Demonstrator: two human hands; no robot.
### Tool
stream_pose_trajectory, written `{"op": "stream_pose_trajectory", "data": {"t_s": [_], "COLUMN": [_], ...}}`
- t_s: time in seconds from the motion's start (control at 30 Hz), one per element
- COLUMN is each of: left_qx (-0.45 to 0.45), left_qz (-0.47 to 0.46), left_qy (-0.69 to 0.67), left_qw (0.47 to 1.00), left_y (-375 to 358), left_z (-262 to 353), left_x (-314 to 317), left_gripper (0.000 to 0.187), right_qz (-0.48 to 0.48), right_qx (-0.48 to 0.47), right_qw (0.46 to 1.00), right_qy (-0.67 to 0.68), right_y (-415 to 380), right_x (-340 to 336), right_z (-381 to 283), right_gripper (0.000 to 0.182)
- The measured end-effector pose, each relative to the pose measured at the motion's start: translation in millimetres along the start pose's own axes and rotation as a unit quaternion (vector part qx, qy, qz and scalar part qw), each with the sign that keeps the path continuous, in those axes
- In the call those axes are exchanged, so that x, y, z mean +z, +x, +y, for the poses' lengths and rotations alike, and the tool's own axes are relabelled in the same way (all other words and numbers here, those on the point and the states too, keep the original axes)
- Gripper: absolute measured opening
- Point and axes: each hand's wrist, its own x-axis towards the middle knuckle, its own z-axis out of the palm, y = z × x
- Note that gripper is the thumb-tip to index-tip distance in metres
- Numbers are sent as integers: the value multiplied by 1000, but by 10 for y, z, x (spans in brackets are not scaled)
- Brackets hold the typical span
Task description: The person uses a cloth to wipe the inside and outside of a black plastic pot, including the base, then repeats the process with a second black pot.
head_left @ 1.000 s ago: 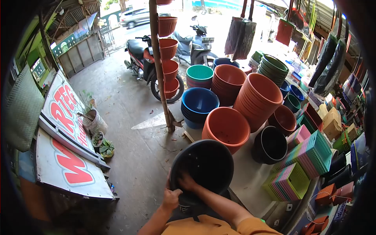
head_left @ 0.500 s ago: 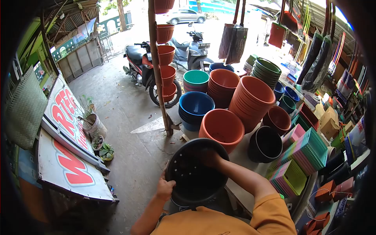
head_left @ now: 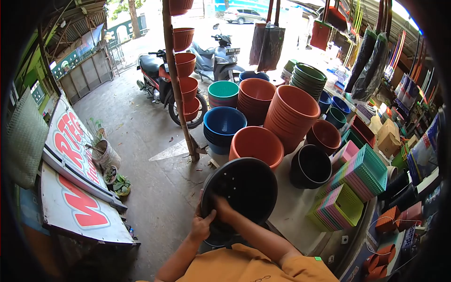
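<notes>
Pot [head_left: 244,188], black plastic and wide, sits tilted toward the person at the near edge of the white table [head_left: 293,207], its open mouth facing them and small holes dotting the inside wall. It seems to rest on more black pots beneath, though how many I cannot tell. The left hand [head_left: 201,228] is closed over the near rim at its lower left, fingers curled over the edge and thumb outside. The right hand [head_left: 221,210] reaches into the pot with fingers spread flat against the inner wall; it presses rather than clasps, so it holds nothing firmly.

By my reading, the pot is being worked loose from the stack or turned over for checking. Freeing it would call for a firm pull on the rim while the inner hand steadies the wall, keeping the pots below from coming along.

Just beyond stands an orange pot [head_left: 256,145], with a smaller black pot [head_left: 310,167] to its right. Stacks of blue pots [head_left: 223,124] and terracotta pots [head_left: 291,113] rise behind. Coloured baskets [head_left: 359,176] lean in rows on the right. A wooden post [head_left: 181,94] hung with red pots stands on the concrete, with motorbikes [head_left: 162,84] parked beyond.
</notes>
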Motion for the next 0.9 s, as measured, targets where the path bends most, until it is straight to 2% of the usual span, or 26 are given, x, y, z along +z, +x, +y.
{"op": "stream_pose_trajectory", "data": {"t_s": [0.03,0.07,0.1,0.13,0.2,0.23,0.3,0.33,0.37,0.43,0.47,0.5,0.53,0.57,0.6,0.63,0.7,0.77,0.8,0.87,0.9], "left_qx": [1,2,-8,-17,-8,-2,-16,-32,-33,12,11,13,16,17,26,35,28,23,17,16,1], "left_qz": [10,8,6,3,2,2,6,16,10,-31,-35,-21,-7,-10,7,24,33,43,46,53,36], "left_qy": [-32,-31,-39,-49,-53,-57,-68,-78,-79,-110,-110,-109,-108,-108,-96,-85,-83,-82,-78,-76,-71], "left_qw": [999,999,999,999,999,998,998,996,996,993,993,994,994,994,995,996,996,995,996,996,997], "left_y": [-16,-39,-75,-93,-84,-73,-40,-16,15,93,114,105,106,121,123,111,77,61,50,27,19], "left_z": [10,38,61,63,19,-3,-38,-44,-31,47,103,203,272,299,315,332,410,459,472,502,516], "left_x": [50,85,114,134,161,173,143,127,107,57,39,54,64,60,50,39,28,6,-11,-55,-78], "left_gripper": [69,69,60,51,48,44,44,43,43,40,40,40,40,40,47,54,61,68,69,71,73], "right_qz": [99,138,175,174,116,108,154,140,124,-57,-53,-140,-224,-223,-221,-213,-200,-111,-113,96,93], "right_qx": [79,88,97,94,-51,-75,-22,-60,-94,-84,-88,-42,5,2,-35,-70,-114,-116,-118,-165,-169], "right_qw": [982,961,932,933,877,882,940,978,988,994,994,986,957,957,910,836,721,631,629,569,566], "right_qy": [142,223,301,300,463,453,305,145,-20,35,35,-77,-187,-188,-350,-502,-654,-759,-760,-800,-801], "right_y": [-57,-42,-61,-107,-174,-235,-232,-367,-543,-767,-792,-825,-861,-895,-964,-1044,-1197,-1342,-1341,-1232,-1151], "right_x": [75,16,-89,-167,-267,-210,-162,-107,-39,31,-33,-166,-294,-401,-495,-592,-823,-946,-1049,-1242,-1289], "right_z": [-364,-626,-788,-837,-911,-887,-548,-451,-382,-167,-100,-45,-55,-78,-117,-153,-243,-408,-397,-332,-361], "right_gripper": [52,53,54,54,54,51,52,55,59,62,62,58,55,55,55,56,63,69,69,80,80]}}
